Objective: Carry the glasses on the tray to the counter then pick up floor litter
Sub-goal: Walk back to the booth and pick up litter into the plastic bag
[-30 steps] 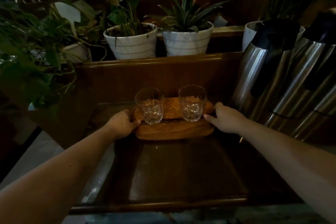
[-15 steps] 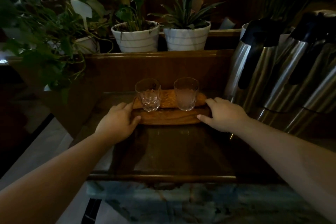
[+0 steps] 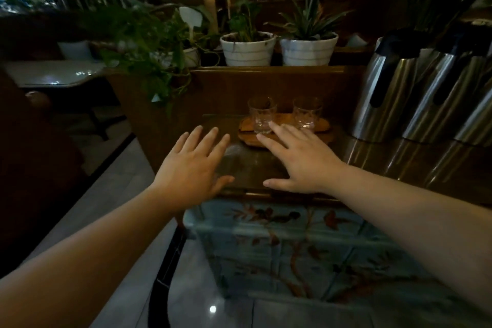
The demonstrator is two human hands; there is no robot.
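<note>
From the head camera, both arms reach forward over a dark wooden tabletop [image 3: 378, 165] in dim light. The left hand [image 3: 190, 168] is flat with fingers spread wide, its grip holding nothing, above the near left part of the surface. The right hand [image 3: 300, 161] is likewise spread and empty; its fingertips [image 3: 274, 125] overlap the near edge of the wooden tray [image 3: 323, 125] in this view, though contact cannot be told. The tray lies toward the back of the tabletop, and two clear glasses stand upright on it: the left glass [image 3: 261, 114] and the right glass [image 3: 306, 113], slightly apart. Steel jugs [image 3: 386, 98] stand close to the right of the tray. Two white plant pots [image 3: 277, 48] sit on the ledge behind. Below the tabletop, a painted blue cabinet front [image 3: 306, 247] shows above the tiled floor [image 3: 127, 221].
</note>
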